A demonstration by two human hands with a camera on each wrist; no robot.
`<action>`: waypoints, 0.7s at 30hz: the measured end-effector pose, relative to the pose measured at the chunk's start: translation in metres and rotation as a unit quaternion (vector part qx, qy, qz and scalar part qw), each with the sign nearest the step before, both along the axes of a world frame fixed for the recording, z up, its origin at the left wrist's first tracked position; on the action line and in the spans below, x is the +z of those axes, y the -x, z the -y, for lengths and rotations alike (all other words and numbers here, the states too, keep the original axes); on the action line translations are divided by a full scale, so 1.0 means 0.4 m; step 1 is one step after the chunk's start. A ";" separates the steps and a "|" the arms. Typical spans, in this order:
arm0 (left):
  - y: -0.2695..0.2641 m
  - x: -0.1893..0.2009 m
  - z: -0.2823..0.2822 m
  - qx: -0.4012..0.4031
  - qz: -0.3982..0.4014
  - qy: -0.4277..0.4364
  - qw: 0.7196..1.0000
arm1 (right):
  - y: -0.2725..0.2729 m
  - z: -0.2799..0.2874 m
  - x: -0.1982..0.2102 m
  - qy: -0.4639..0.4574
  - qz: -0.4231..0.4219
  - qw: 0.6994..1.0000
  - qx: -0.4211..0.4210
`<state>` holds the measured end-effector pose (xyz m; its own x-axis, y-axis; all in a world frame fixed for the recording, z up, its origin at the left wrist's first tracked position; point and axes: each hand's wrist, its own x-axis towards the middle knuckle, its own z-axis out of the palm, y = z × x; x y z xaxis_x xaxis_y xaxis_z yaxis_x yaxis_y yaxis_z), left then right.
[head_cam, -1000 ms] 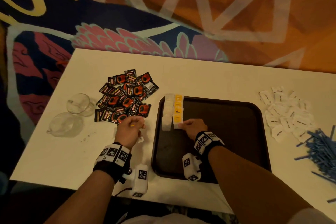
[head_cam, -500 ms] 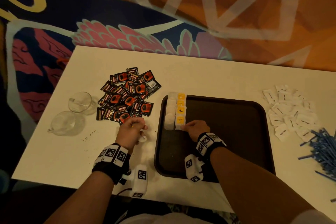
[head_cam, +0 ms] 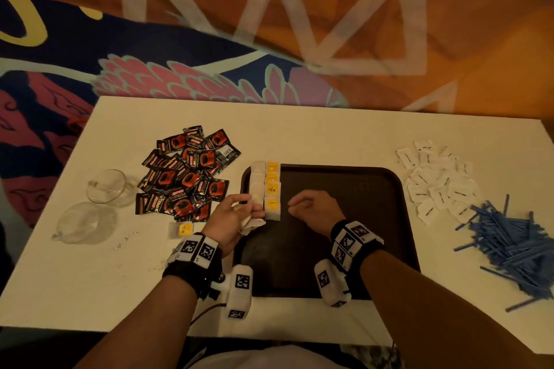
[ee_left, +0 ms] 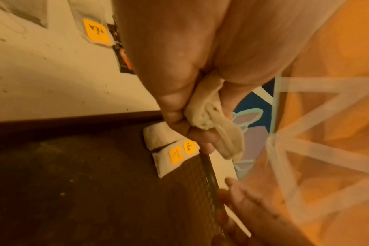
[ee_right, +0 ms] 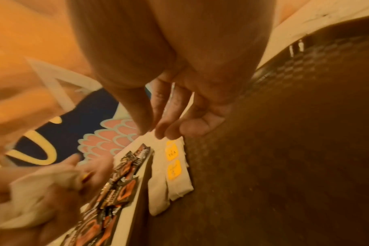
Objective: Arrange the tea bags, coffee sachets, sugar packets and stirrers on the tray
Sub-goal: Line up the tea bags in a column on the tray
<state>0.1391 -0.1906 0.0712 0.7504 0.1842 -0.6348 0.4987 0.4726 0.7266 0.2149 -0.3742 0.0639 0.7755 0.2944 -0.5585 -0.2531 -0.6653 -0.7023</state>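
Note:
A dark brown tray (head_cam: 344,249) lies in the middle of the white table. A row of tea bags (head_cam: 271,189) with yellow tags runs along its left edge. My left hand (head_cam: 248,210) hovers at the near end of that row and grips a crumpled tea bag (ee_left: 213,116) in its curled fingers. My right hand (head_cam: 292,207) hangs over the tray just right of the row, fingers loosely curled and empty; its fingertips (ee_right: 169,131) are above the tea bags (ee_right: 173,166). One more tea bag (head_cam: 183,229) lies on the table left of my left wrist.
A pile of black and red coffee sachets (head_cam: 186,177) lies left of the tray, with two glass cups (head_cam: 106,186) further left. White sugar packets (head_cam: 434,183) and a heap of blue stirrers (head_cam: 515,249) lie right of the tray.
My left hand has moved right from the table by the coffee pile to the tray's left edge, carrying a tea bag. My right hand has let go of the row's near end and drawn slightly right.

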 end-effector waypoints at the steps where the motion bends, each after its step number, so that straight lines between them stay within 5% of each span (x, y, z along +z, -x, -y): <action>1: -0.004 0.004 0.016 -0.010 0.010 0.002 1.000 | 0.006 0.000 0.018 -0.019 0.016 0.999 0.027; 9: -0.029 0.032 0.103 -0.179 0.053 -0.076 0.980 | 0.029 0.009 0.097 -0.088 0.095 0.986 0.105; 21: -0.034 0.084 0.135 -0.156 0.049 -0.071 0.984 | 0.044 0.026 0.128 -0.143 0.114 0.981 0.072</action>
<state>0.1529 -0.2447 0.1049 0.8410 0.0159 -0.5408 0.5275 0.1981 0.8261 0.1973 -0.3847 0.1152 0.8090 0.5298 -0.2546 0.0141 -0.4506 -0.8926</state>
